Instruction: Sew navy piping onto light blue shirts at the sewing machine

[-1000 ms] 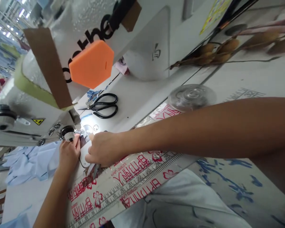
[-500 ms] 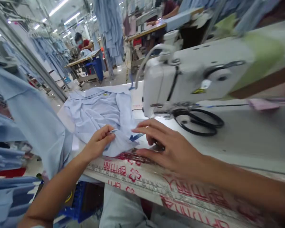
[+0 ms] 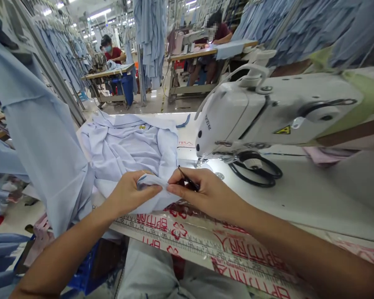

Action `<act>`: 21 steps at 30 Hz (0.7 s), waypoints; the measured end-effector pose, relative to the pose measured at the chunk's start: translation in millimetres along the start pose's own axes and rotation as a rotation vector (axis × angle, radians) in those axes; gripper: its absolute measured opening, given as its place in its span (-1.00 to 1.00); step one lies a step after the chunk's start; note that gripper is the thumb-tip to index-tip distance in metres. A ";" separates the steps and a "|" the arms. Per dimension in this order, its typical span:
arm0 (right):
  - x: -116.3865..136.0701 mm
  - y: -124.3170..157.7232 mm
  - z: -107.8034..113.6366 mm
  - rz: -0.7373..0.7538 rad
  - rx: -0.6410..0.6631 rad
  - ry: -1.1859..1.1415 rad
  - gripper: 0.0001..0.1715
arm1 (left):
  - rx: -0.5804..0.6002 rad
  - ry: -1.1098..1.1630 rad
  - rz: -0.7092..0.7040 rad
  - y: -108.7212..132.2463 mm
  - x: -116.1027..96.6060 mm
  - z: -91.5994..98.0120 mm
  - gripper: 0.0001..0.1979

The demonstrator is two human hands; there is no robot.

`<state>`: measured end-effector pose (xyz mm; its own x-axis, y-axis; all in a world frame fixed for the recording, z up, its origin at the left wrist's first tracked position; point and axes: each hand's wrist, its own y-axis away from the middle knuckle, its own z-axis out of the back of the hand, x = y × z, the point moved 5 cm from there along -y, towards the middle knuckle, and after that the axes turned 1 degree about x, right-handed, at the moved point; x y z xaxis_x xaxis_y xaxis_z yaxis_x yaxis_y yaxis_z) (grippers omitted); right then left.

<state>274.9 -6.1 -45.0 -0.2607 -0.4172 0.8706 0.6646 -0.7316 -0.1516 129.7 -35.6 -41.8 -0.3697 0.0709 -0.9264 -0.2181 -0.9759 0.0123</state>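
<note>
A pale blue shirt (image 3: 127,145) lies crumpled on the sewing table, left of the white sewing machine (image 3: 268,112). My left hand (image 3: 129,195) is closed, pinching a folded edge of the shirt near the table's front. My right hand (image 3: 202,193) is closed too, pinching a thin dark tool (image 3: 187,181) whose tip points at the same fabric edge. Both hands meet just in front of the machine's needle area.
Black scissors (image 3: 257,168) lie on the machine bed right of my hands. A printed ruler strip (image 3: 205,245) runs along the table's front edge. Blue garments (image 3: 40,137) hang at the left. Other people (image 3: 110,47) sit at sewing tables farther back.
The view has swung from the machine's right side to its left. My hands left the needle area; the left one now pinches the shirt edge and the right has closed on a thin dark tool.
</note>
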 end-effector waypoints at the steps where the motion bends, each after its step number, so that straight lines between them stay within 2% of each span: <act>1: 0.4 0.3 0.6 -0.002 -0.008 0.003 -0.77 | -0.009 0.019 -0.004 -1.6 1.1 -1.6 -0.84; 6: -1.8 1.9 2.0 -0.035 0.003 -0.056 -0.76 | 0.002 0.161 0.038 -4.4 9.8 -6.1 -0.83; 11: -3.4 3.9 2.1 -0.047 0.010 -0.045 -0.76 | -0.008 0.110 0.075 -3.1 8.2 -5.8 -0.84; 18: -4.7 0.4 2.5 -0.060 0.032 -0.075 -0.75 | -0.022 0.298 0.164 -2.7 21.0 -6.9 -0.78; 21: -1.0 -0.2 1.2 -0.030 -0.003 -0.045 -0.78 | -0.018 0.200 0.131 -3.5 15.6 -8.8 -0.80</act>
<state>275.9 -4.9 -45.3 -0.2488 -0.3699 0.8951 0.6548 -0.7452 -0.1260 132.6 -33.0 -59.5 -0.2077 -0.0972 -0.9734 -0.1633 -0.9776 0.1325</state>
